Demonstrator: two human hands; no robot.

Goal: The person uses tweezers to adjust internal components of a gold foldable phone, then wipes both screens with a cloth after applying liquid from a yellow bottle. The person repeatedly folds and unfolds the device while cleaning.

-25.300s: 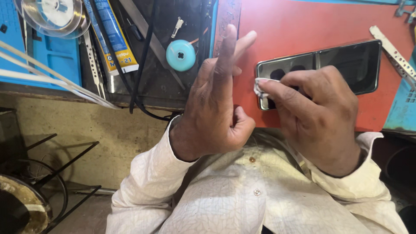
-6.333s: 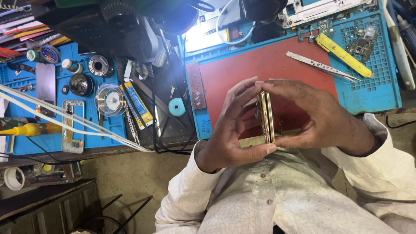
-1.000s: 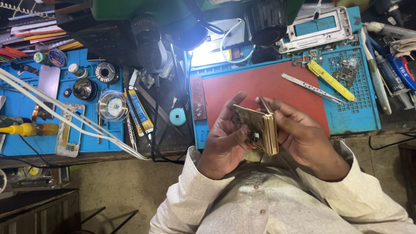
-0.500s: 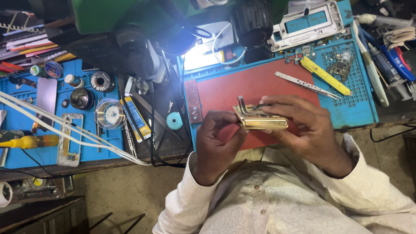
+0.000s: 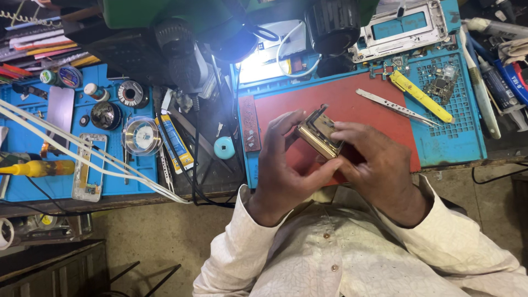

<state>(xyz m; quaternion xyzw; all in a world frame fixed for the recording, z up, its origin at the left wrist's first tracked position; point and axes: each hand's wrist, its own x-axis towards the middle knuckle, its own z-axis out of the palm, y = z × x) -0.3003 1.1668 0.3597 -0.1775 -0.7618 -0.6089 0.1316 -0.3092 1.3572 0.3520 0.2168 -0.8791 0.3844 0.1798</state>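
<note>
— Head view: what am I holding, and how many?

— One gold folding phone point(image 5: 319, 132), folded nearly shut, raised above the red work mat point(image 5: 352, 102). I count two hands on it. My left hand point(image 5: 286, 170) cups it from the left, thumb under the near edge, fingers curled over the far-left corner. My right hand point(image 5: 379, 165) clamps it from the right, fingers wrapped over its top face. Both hands are closed on the phone, close together, with the phone between them.

— And around it?

— One red mat set in one blue bench mat point(image 5: 451, 143). On the far right of the red mat lies one pair of tweezers point(image 5: 393, 106), and just beyond it one yellow pry tool point(image 5: 421, 96). Farther off, one bare phone frame point(image 5: 404, 27) at the far edge. Left of the mat, one small round teal cap point(image 5: 224, 147). Well to the left I count one clear round container point(image 5: 142, 136), one spool of wire point(image 5: 131, 93), and one empty silver phone frame point(image 5: 91, 168) near two white cables crossing it.
</note>
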